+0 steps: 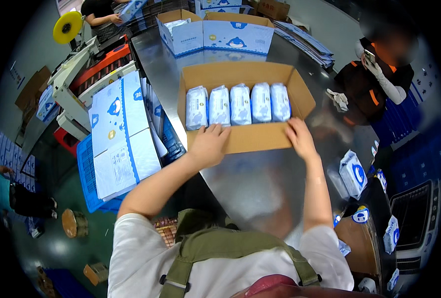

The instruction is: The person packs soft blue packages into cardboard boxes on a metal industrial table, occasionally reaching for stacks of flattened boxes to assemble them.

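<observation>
A cardboard box (257, 138) stands in front of me on the metal table, its top open and its inside brown. Several white and blue soft packs (240, 104) stand upright in it in a single row. My left hand (209, 145) grips the box's near edge at the left, fingertips curled over it. At the near right corner, my right hand (301, 138) holds the same edge between thumb and fingers. Neither hand touches a pack.
Flattened printed cartons (121, 134) fill a blue crate (85, 166) at left, below a sealing machine (99, 64). Printed boxes (237, 36) stand at the table's far end. Loose packs (353, 174) lie at right. A person (374, 84) at far right holds a phone.
</observation>
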`<state>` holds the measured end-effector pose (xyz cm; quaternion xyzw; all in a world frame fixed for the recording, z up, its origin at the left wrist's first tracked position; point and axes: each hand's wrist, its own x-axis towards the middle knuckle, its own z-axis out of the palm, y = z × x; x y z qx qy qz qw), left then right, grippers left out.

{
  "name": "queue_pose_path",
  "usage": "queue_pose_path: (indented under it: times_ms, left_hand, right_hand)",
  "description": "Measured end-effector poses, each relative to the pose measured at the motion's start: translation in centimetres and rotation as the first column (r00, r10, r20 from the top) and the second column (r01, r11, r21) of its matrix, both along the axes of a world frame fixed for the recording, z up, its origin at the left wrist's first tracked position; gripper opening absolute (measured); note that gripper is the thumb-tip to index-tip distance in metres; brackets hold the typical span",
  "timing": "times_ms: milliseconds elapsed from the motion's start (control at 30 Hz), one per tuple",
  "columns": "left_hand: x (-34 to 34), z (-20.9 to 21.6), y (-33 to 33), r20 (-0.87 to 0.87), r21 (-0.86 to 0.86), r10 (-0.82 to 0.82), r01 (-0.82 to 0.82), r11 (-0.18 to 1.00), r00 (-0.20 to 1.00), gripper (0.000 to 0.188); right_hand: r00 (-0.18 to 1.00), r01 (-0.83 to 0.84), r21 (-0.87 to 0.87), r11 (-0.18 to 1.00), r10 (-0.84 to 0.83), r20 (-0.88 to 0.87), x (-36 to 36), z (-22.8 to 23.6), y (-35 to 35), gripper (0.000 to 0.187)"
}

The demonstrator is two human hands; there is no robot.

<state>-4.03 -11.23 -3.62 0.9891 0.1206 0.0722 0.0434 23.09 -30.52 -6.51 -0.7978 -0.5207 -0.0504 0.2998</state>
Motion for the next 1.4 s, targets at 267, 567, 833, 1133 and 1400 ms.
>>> queue_pose_path:
  times_ms: [267, 567, 833, 1133, 1400]
  left_hand:
    - [-4.8, 6.3, 11.5, -0.029, -0.141, -0.093, 0.088, 0.986, 0.995, 0.015]
    - [-1.7, 1.5, 26.0, 0.592, 0.204, 0.386, -0.595, 0.778, 0.707, 0.056]
    - [-28.3, -4.3, 28.7, -0.388, -0.036, 0.902, -0.981, 0.19, 0.188, 0.088]
    - [-29.9, -3.6, 20.9, -0.167, -0.131, 0.984, -0.988, -0.086, -0.064, 0.058]
    - [-21.3, 6.9, 7.5, 0.882, -0.45, 0.47, -0.241, 0.86, 0.029, 0.021]
  right_hand:
    - [0.893, 0.37, 0.336, 0.866, -0.232, -0.385, -15.9, -7.8, -8.3, 0.12]
    - [0.85, 0.347, 0.377, 0.859, -0.118, -0.514, -3.2, -3.8, 18.9, 0.091]
    - [0.935, -0.291, 0.111, 0.95, 0.307, -0.175, -10.1, -2.6, 11.2, 0.053]
    - [0.953, -0.047, 0.087, 0.995, 0.071, -0.296, -17.1, -11.0, -0.2, 0.042]
    - [0.609, 0.133, 0.445, 0.885, 0.281, -0.742, -13.5, -10.4, 1.4, 0.035]
